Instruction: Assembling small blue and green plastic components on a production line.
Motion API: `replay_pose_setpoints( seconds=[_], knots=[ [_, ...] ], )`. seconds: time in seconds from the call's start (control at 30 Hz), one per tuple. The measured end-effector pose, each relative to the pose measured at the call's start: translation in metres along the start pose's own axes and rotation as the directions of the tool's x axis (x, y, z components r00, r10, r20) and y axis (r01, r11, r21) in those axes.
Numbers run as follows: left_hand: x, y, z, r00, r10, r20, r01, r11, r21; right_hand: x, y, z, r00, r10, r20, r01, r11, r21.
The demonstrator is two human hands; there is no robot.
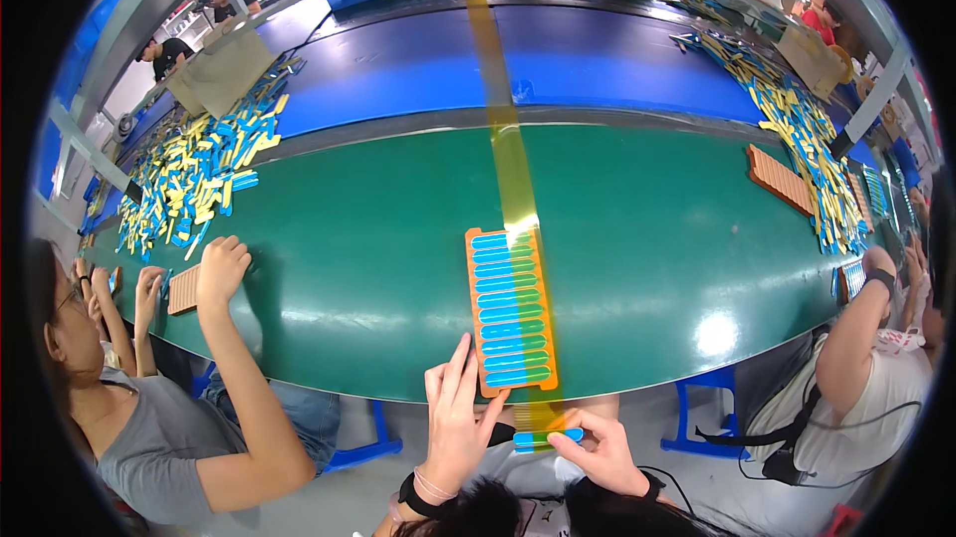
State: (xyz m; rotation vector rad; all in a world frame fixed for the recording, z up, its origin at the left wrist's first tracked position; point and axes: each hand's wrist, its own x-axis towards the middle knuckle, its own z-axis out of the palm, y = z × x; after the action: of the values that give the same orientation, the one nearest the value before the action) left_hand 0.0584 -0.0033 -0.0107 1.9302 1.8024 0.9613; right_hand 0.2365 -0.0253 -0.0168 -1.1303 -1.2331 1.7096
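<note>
An orange ribbed tray (472, 278) lies near the front edge of the green table, with blue strips (495, 315) side by side in its grooves. Clear amber tape (516, 189) runs down from a roll at the back, over the right part of the strips and past the tray's near end. My left hand (453, 428) rests against the tray's near left corner, its fingers stretched out. Below the table edge, my right hand (597, 445) pinches the tape's near end, where a few blue strips (528, 444) are stuck to it.
Piles of blue and yellow strips lie at the left (204, 164) and right (787, 129). Another orange tray (780, 179) sits at the right. Co-workers (179, 437) sit on both sides, one with a raised arm at left. Blue boards (617, 69) stretch behind the green table (378, 199).
</note>
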Motion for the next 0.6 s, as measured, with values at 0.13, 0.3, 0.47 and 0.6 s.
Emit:
replay_pose_setpoints(
  seconds=[0.13, 0.3, 0.47, 0.6],
  knots=[
    [-0.019, 0.009, 0.003, 0.999, 0.005, 0.035, -0.005, 1.000, -0.018, 0.004, -0.004, 0.005, 0.979, 0.047, -0.199, -0.027, 0.994, 0.103],
    [-0.031, 0.015, 0.008, 0.997, 0.028, 0.067, -0.028, 1.000, -0.005, 0.002, -0.008, 0.006, 0.944, 0.046, -0.328, -0.012, 0.994, 0.106],
    [-0.019, 0.013, 0.019, 0.993, 0.087, 0.079, -0.086, 0.996, -0.008, 0.006, -0.006, 0.004, 0.934, 0.070, -0.351, -0.011, 0.986, 0.166],
    [-0.015, 0.010, 0.023, 0.991, 0.120, 0.055, -0.121, 0.993, 0.013, 0.010, 0.001, 0.005, 0.928, 0.034, -0.372, 0.041, 0.981, 0.190]
  ],
)
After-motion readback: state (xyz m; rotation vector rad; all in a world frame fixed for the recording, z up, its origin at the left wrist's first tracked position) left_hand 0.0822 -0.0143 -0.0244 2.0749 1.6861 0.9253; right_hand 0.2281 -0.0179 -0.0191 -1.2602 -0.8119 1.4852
